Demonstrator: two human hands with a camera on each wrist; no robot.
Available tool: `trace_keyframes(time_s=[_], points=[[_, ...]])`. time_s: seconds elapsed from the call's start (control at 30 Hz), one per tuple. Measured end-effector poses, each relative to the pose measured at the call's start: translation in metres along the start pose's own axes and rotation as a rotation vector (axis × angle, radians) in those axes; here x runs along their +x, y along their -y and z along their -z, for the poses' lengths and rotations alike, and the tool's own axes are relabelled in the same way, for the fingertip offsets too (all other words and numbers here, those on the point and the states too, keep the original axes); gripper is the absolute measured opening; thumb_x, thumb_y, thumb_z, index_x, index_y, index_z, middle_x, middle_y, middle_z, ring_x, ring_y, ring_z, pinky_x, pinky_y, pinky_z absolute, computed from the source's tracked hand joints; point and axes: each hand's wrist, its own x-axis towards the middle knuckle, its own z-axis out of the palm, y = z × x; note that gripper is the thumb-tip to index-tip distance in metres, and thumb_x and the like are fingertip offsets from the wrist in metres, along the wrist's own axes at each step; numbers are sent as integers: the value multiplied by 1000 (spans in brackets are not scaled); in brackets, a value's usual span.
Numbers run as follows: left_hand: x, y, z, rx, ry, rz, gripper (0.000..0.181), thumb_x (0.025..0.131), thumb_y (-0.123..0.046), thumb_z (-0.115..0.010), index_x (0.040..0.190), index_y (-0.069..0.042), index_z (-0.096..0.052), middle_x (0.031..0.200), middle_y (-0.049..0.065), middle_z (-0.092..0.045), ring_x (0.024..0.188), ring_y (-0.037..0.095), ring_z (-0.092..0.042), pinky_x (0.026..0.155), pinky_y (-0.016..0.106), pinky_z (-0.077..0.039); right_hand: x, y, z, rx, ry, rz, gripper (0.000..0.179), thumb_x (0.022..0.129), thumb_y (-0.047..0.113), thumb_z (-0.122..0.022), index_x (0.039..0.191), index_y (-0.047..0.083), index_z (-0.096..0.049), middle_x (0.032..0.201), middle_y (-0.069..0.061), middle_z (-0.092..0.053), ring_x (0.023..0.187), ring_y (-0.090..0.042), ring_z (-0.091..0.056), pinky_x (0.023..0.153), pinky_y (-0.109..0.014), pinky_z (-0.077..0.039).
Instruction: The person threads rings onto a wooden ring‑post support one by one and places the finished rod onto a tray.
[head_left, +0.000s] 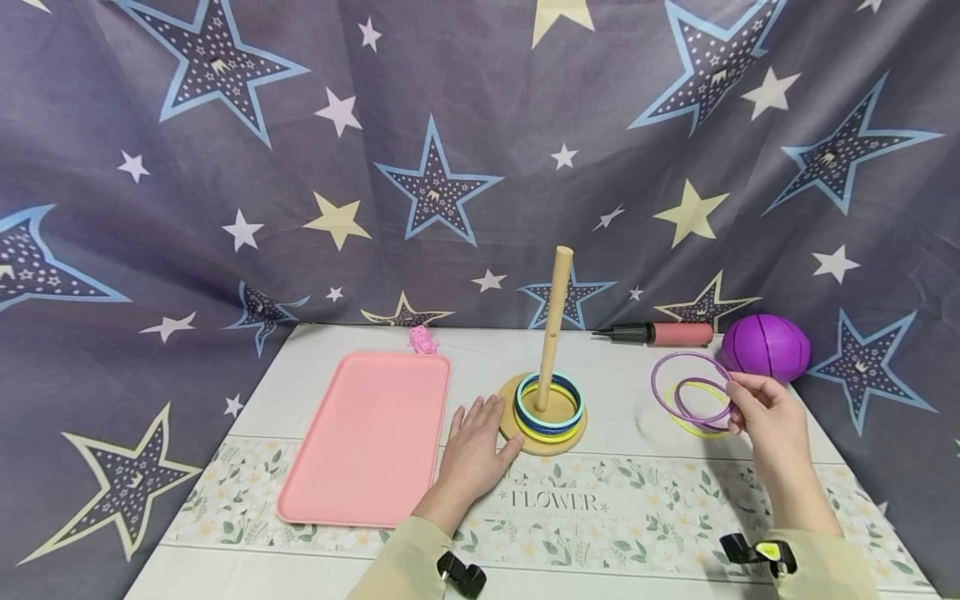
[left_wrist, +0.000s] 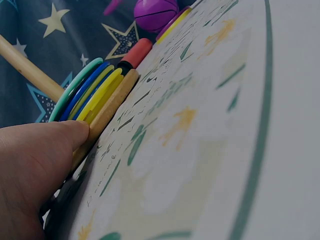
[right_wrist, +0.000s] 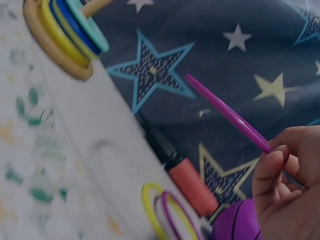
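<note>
My right hand point(head_left: 768, 412) pinches a purple ring point(right_wrist: 230, 115) between thumb and fingertips, raised above the table. Below it, another purple ring point(right_wrist: 168, 212) and a yellow ring point(right_wrist: 146, 202) lie overlapping on the table. At the middle stands an upright wooden peg point(head_left: 555, 325) on a round wooden base point(head_left: 509, 417). Several stacked rings circle the peg's foot: light teal point(left_wrist: 75, 85) on top, then blue and yellow ones. My left hand point(head_left: 474, 450) lies with fingers extended along the base's left side, its thumb against the base edge in the left wrist view.
A pink tray point(head_left: 367, 433) lies left of my left hand, with a small pink toy point(head_left: 423, 340) behind it. Along the back are a red-and-black hand pump point(head_left: 675, 334) and a purple ball point(head_left: 767, 347). A star-patterned curtain point(head_left: 450, 83) surrounds the table.
</note>
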Motion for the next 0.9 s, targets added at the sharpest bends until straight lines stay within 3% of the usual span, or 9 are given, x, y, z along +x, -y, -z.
trace_keyframes(time_s=[0.33, 0.6, 0.9], points=[[0, -1, 1, 10, -5, -9, 75, 110, -48, -66, 166, -2, -47, 172, 18, -43, 163, 39, -33, 134, 62, -14, -5, 35, -23, 161, 74, 74, 13, 105, 1, -73, 109, 11, -81, 81, 1, -71, 60, -8, -56, 46, -20, -50], [0, -1, 0, 1, 0, 0, 76, 110, -49, -65, 167, -2, -46, 173, 18, -43, 164, 38, -32, 135, 61, -13, -8, 64, -46, 237, 151, 146, 11, 105, 0, -73, 115, 3, -77, 82, -3, -70, 57, -9, -57, 45, -20, -49], [-1, 0, -1, -6, -9, -4, 76, 109, -48, -66, 166, -2, -47, 173, 18, -43, 164, 38, -33, 135, 61, -13, -13, 97, -72, 339, 228, 190, 11, 104, -4, -73, 112, 2, -78, 82, -3, -73, 56, -9, -56, 45, -20, -47]])
